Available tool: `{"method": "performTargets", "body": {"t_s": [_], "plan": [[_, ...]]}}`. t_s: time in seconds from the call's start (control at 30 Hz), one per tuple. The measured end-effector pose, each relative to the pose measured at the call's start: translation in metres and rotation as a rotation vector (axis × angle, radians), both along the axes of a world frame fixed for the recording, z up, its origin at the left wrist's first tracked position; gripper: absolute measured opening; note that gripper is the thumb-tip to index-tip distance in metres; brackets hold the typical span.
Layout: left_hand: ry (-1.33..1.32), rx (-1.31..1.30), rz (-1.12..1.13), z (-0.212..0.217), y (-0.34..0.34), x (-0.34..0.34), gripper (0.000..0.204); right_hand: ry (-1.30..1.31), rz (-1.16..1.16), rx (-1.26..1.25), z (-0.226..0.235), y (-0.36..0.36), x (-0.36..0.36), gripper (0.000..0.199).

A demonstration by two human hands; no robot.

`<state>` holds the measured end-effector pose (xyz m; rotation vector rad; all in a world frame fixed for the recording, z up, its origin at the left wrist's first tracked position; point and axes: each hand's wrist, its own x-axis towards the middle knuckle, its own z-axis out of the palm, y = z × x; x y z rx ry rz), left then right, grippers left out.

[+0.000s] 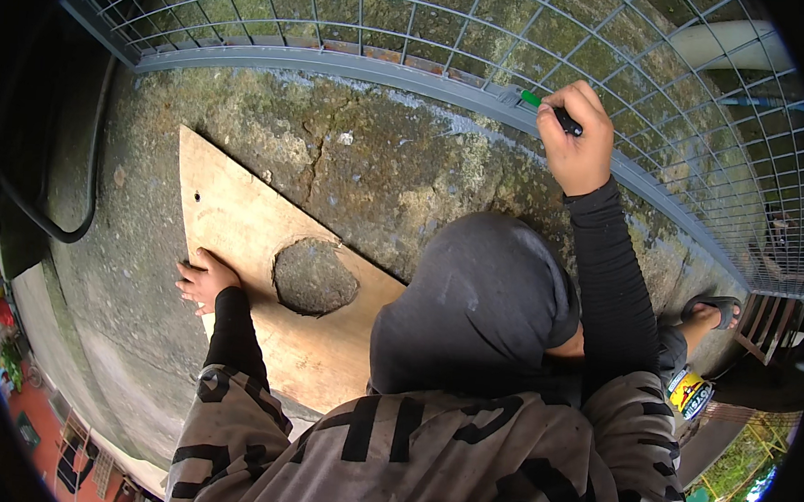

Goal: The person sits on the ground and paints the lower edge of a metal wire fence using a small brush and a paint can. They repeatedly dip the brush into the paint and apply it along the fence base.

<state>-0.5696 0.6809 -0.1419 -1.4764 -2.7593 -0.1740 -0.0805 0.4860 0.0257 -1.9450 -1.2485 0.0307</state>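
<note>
My left hand [205, 282] lies with its fingers spread on the left edge of a plywood board [230, 204]. The board is flat on rough concrete and has a ragged round hole cut through it, plus a small dark hole near its upper left corner. At the upper right, my right hand [578, 138] is closed around a short, slim tool [568, 123] with a black body and a green end [531, 99]; its exact kind is unclear. The green end is by the grey metal frame [385, 72] of a wire mesh fence. My bent knee [482, 293] in dark cloth covers part of the board.
Wire mesh [416, 22] curves across the far side and down the right. A dark hose [82, 218] hangs at the left. On the right are my sandaled foot [713, 313] and a yellow and blue can [691, 394]. At lower left, the concrete ends above a red-brown lower level [41, 431].
</note>
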Motion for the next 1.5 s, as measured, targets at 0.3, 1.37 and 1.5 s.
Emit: {"method": "performTargets", "body": {"t_s": [0.3, 1.37, 1.5], "plan": [[-0.013, -0.008, 0.015, 0.005, 0.001, 0.002, 0.074, -0.006, 0.010, -0.004, 0.004, 0.001, 0.002, 0.007], [-0.004, 0.017, 0.001, 0.000, 0.001, 0.001, 0.074, -0.122, 0.051, -0.048, -0.003, -0.010, -0.005, 0.007], [-0.012, 0.004, 0.009, 0.003, 0.000, 0.001, 0.074, -0.251, 0.102, -0.032, -0.007, -0.017, -0.015, 0.010]]}}
